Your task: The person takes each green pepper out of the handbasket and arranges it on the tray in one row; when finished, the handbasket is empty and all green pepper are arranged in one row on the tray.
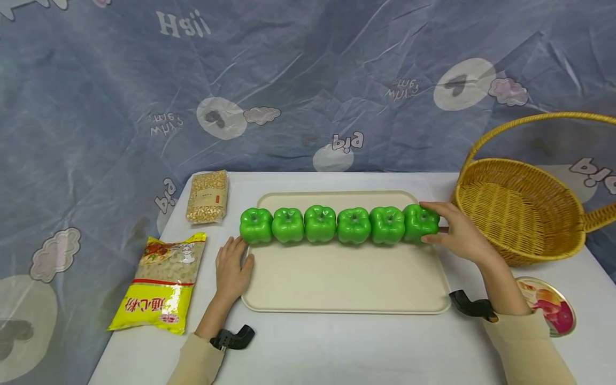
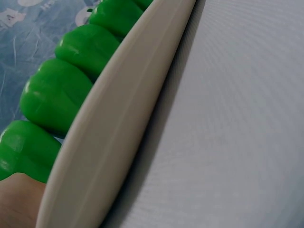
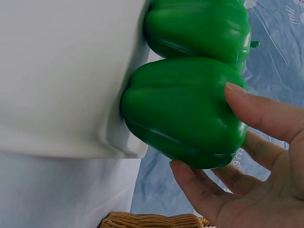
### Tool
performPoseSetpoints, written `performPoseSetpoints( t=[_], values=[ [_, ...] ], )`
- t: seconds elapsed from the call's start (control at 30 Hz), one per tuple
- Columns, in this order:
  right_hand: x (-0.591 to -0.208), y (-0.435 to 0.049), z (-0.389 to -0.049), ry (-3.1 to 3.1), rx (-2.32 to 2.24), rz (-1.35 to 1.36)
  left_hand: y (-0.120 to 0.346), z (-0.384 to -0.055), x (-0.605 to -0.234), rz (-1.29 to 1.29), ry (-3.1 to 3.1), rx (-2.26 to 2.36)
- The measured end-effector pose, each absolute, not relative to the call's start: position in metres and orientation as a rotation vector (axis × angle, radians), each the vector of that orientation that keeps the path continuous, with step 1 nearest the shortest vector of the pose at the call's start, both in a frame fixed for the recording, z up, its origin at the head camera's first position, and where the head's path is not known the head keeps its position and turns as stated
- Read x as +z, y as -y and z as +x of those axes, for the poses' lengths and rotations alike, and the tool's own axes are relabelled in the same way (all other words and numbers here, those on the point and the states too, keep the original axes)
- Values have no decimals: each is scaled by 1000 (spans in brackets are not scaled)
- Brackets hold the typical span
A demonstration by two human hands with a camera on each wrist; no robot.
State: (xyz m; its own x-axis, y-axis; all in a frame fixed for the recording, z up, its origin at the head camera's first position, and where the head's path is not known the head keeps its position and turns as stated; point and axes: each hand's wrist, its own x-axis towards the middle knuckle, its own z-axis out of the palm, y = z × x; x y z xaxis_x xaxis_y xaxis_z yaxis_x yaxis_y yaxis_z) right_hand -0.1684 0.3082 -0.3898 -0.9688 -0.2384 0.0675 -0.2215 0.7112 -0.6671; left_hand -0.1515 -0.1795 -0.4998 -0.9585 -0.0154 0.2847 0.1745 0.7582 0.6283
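A row of several glossy green bell peppers runs side by side across the beige tray. My right hand holds the rightmost pepper; in the right wrist view the thumb lies on that pepper and the fingers bend around its side. At the other end of the row, my left hand rests by the tray's left edge. Its fingertips are right at the leftmost pepper, with the fingers fairly straight. In the left wrist view only a bit of this hand shows.
To the right stands a yellow wicker basket with a tall handle. A round can sits partly behind the right forearm. On the left lie a yellow bag of pasta and a pack of corn kernels. A printed blue cloth hangs behind the table.
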Motion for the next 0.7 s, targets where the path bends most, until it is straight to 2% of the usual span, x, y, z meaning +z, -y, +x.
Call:
performPoseSetpoints(
  t=[0.7],
  values=[
    [-393, -311, -167, -2866, -1113, -443, 181, -153, -499, -129, 2693, -1001]
  ],
)
